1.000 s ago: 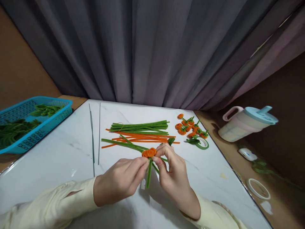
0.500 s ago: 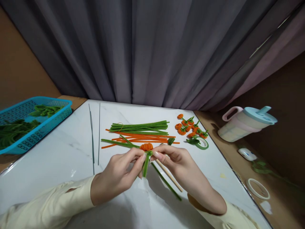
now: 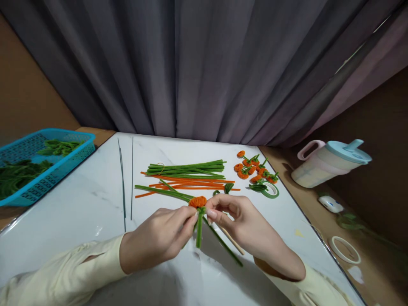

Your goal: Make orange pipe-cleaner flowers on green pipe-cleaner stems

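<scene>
An orange fuzzy piece (image 3: 197,202) with green fuzzy stems (image 3: 199,231) under it is held between both hands. My left hand (image 3: 162,233) pinches the green part from the left, fingers closed. From the right, my right hand (image 3: 242,221) pinches the same green part just below the orange piece. Behind them lie a bundle of green fuzzy sticks (image 3: 188,169) and several orange sticks (image 3: 191,185). A wooden stick (image 3: 234,242) and a green stick (image 3: 225,244) lie by my right hand, partly hidden by it.
Several small orange pieces with green stems (image 3: 251,165) lie at the back right beside a green tape roll (image 3: 270,190). Thin dark wires (image 3: 123,182) lie left. A blue basket (image 3: 76,152) holds green leaves. A cup (image 3: 321,165), white case (image 3: 330,204) and white ring (image 3: 346,250) are at right.
The orange piece has tilted and shifted slightly down and right with the green part. Its hanging green stem points more straight down. Both hands still pinch it.
</scene>
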`<state>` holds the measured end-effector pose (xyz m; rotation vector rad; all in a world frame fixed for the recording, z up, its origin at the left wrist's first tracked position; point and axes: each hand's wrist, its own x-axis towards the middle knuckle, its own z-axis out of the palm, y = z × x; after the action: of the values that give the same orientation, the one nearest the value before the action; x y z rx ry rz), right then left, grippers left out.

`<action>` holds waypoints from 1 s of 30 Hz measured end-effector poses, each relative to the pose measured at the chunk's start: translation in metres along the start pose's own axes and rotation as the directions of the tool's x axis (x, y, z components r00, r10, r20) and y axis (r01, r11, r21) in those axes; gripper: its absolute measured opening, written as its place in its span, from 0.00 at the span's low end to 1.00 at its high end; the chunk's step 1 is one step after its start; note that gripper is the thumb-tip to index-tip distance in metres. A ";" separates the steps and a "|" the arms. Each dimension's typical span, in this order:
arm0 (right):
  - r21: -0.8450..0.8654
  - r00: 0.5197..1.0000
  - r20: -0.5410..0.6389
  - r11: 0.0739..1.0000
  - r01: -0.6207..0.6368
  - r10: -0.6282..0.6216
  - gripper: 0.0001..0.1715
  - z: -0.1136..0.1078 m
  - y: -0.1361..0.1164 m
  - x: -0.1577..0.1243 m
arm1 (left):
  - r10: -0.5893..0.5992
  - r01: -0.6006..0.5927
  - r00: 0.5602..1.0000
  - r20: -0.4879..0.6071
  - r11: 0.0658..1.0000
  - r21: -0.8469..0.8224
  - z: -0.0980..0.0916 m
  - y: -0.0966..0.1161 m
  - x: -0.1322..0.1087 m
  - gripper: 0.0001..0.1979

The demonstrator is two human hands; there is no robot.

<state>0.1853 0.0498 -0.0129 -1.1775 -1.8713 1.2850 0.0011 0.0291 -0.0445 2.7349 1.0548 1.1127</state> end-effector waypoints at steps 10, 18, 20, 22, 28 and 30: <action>-0.421 0.863 -0.256 0.854 0.306 -0.435 0.09 0.025 0.011 -0.013 | -0.094 0.097 0.995 0.032 0.991 -0.089 -0.001 0.001 -0.001 0.09; -0.263 0.951 -0.185 0.945 0.194 -0.246 0.09 0.004 -0.003 -0.008 | -0.408 0.363 0.913 -0.001 0.814 -0.453 -0.004 -0.013 0.010 0.06; -0.237 0.965 -0.159 0.957 0.167 -0.208 0.09 0.003 -0.003 -0.006 | -0.432 0.394 0.901 0.046 0.768 -0.505 -0.004 -0.014 0.013 0.13; -0.214 0.974 -0.137 0.965 0.149 -0.181 0.09 0.004 -0.001 -0.005 | -0.409 0.389 0.909 0.075 0.773 -0.500 -0.005 -0.013 0.014 0.11; -0.117 0.990 -0.076 0.987 0.107 -0.116 0.08 0.006 0.003 0.000 | -0.384 0.344 0.923 0.003 0.823 -0.452 0.000 -0.011 0.008 0.09; -0.109 0.992 -0.078 0.990 0.088 -0.096 0.08 0.005 0.003 0.001 | -0.378 0.338 0.926 -0.009 0.837 -0.431 0.002 -0.010 0.006 0.09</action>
<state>0.1816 0.0494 -0.0172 -1.1656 -1.9292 1.0824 -0.0006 0.0413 -0.0443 2.0640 1.1172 1.2368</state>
